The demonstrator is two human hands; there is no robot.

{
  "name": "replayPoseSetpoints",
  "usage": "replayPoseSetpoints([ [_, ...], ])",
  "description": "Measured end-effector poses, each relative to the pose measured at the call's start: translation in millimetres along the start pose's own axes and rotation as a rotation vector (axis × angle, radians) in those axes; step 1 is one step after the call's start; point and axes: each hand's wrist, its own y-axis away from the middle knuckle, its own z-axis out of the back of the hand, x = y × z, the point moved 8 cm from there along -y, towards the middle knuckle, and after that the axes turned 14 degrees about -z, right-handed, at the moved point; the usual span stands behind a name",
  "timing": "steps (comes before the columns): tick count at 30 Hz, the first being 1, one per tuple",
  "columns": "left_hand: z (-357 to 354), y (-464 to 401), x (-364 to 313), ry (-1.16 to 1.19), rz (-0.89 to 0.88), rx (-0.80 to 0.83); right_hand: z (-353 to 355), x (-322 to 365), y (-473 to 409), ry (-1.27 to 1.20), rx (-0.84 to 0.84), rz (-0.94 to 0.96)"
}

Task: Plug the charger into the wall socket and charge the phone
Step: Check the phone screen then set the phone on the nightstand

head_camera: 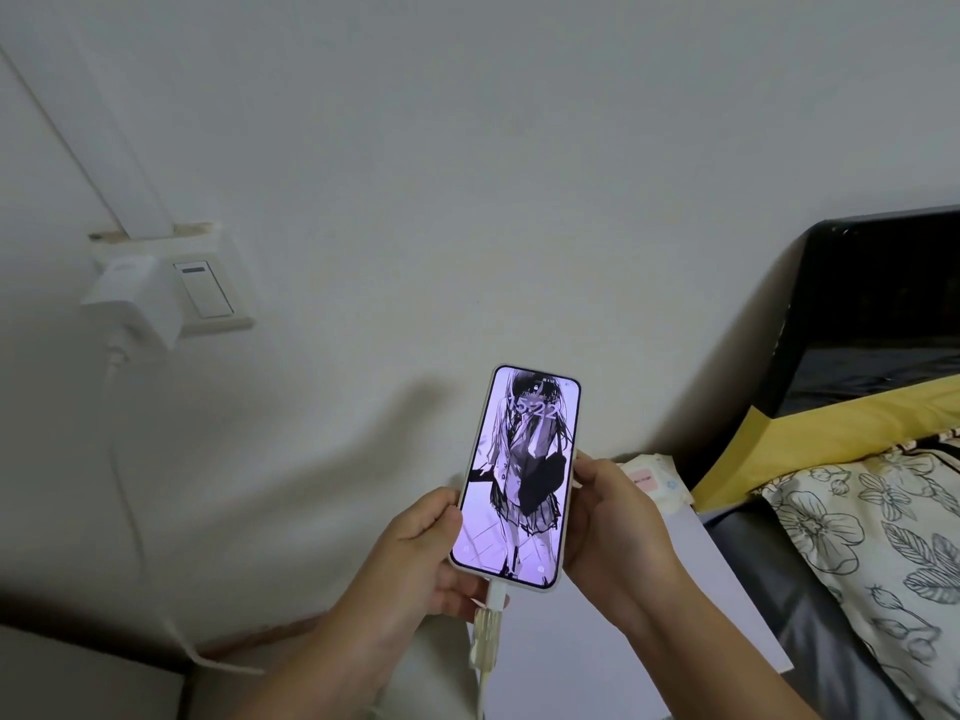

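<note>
Phone: the phone (517,478) is held up in front of the wall, above a white worktop, screen lit and facing the camera, top end tilted slightly right; a drawn figure and clock digits show on the screen.
Cable plug: a white connector (496,595) sits in the phone's bottom edge, and a clear sleeve on the cable (485,636) hangs straight below it.
Left hand: the left hand (415,558) wraps the phone's lower left edge, thumb lying on the side of the case, grip closed on the phone.
Right hand: the right hand (610,517) clasps the phone's right edge, thumb near the case's middle, fingers behind it, grip closed on the phone as well.
Charger: the white charger (135,301) sits plugged into the wall socket (208,283), at the plate's left part, beside a white rocker switch (204,289).
Cable run: a white cable (122,459) drops from the charger's underside down the wall and curves toward the worktop's left edge.
Worktop: the white worktop (701,589) lies under the hands, with a pack of wipes (654,480) at its far edge against the wall.
Bed: a bed (831,589) stands just beside the worktop's right edge, with a dark headboard (872,304), a yellow cloth (810,439) and a flower-print pillow (872,553).
</note>
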Motion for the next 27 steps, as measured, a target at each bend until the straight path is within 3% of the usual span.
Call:
replayPoseSetpoints([
  [8,-6,-1,15,-0.045,0.019,-0.003,9,-7,-2,0.0,0.067,0.02],
  [27,-22,-16,58,-0.212,0.045,-0.009,66,-36,-18,-0.187,0.036,-0.078],
])
